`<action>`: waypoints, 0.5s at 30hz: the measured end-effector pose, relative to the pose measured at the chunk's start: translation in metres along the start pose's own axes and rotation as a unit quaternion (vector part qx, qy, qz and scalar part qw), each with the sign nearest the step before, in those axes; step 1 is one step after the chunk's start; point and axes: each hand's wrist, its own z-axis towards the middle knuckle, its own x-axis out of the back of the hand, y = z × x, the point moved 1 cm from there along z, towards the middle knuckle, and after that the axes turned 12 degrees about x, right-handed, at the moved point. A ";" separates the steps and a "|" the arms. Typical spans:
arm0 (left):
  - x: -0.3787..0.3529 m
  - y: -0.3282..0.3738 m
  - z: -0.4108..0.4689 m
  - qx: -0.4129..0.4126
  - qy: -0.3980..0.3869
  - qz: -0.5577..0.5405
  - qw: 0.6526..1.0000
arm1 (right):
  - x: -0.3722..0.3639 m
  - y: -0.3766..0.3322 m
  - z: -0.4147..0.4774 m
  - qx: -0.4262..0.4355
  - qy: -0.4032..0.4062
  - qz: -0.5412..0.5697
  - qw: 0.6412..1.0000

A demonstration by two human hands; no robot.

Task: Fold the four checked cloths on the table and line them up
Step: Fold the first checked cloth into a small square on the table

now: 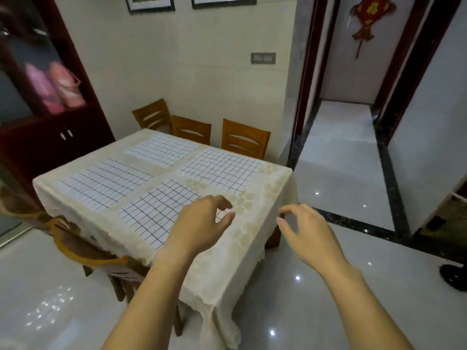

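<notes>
four checked cloths lie flat and unfolded on the table (pixel 274 179), two by two with narrow gaps between them, on a cream tablecloth (pixel 217 279). the far left cloth (pixel 163 150) and far right cloth (pixel 219 169) sit toward the back edge, by the wooden chairs (pixel 243 140). the near left cloth (pixel 103 183) and near right cloth (pixel 154 210) sit toward the front edge. the left hand (pixel 202 223) is over the near right cloth's front corner, fingers loosely curled, holding nothing. the right hand (pixel 308 231) hangs just off the table's right edge, also loose and empty.
</notes>
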 end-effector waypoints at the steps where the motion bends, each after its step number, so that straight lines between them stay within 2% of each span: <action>1: -0.003 -0.003 0.013 0.011 0.020 -0.013 1.000 | -0.002 0.004 0.018 0.016 -0.007 0.005 1.000; 3: -0.013 -0.002 0.039 0.017 0.030 -0.031 0.999 | 0.001 0.016 0.050 0.045 -0.031 0.001 0.998; 6: -0.030 0.023 0.090 -0.001 -0.002 -0.028 1.000 | 0.023 0.047 0.096 0.066 -0.087 -0.021 0.994; 8: -0.034 0.044 0.133 -0.017 0.019 -0.032 0.999 | 0.044 0.075 0.137 0.062 -0.059 -0.044 0.995; 11: -0.039 0.064 0.177 -0.026 0.016 -0.047 0.998 | 0.052 0.109 0.174 0.028 0.004 -0.011 1.000; 15: -0.064 0.058 0.190 0.014 0.024 -0.071 0.997 | 0.011 0.133 0.180 0.073 -0.053 0.028 0.996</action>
